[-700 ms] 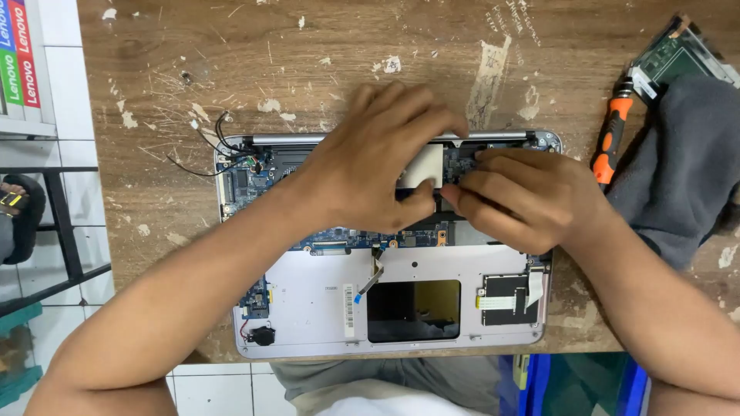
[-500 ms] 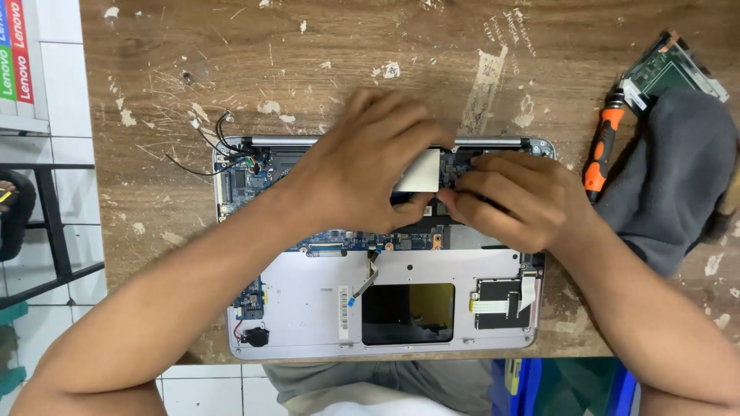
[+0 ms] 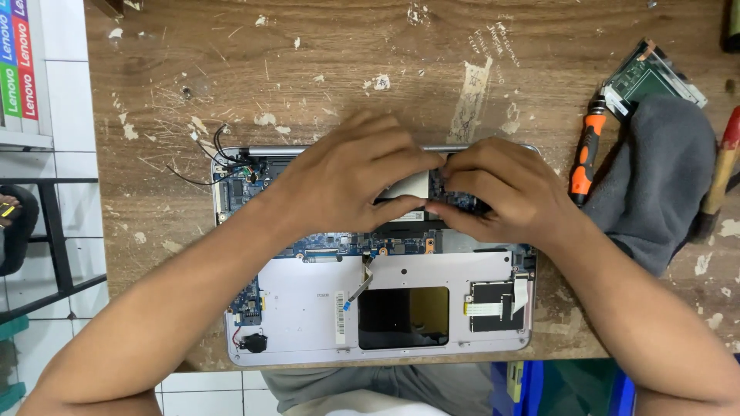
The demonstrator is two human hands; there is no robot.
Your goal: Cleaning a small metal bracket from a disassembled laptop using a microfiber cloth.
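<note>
An opened silver laptop base (image 3: 308, 308) lies on the worn wooden table (image 3: 308, 69), its blue circuit board (image 3: 247, 185) exposed along the far side. My left hand (image 3: 347, 189) rests over the board and its fingers close around a small flat silver part (image 3: 408, 185). From the right, my right hand (image 3: 505, 192) pinches the same part's right edge with its fingertips, just above the board. What lies under both palms is hidden.
An orange-and-black screwdriver (image 3: 586, 154) lies right of the laptop beside a grey cloth (image 3: 663, 185). A green circuit board in a metal frame (image 3: 651, 77) sits at the far right, with a red-handled tool (image 3: 721, 177) at the edge. Loose black wires (image 3: 208, 154) trail at the laptop's far-left corner.
My right hand has shifted slightly up and closer to the left hand, so its fingertips now meet the silver part. The left hand stays in place.
</note>
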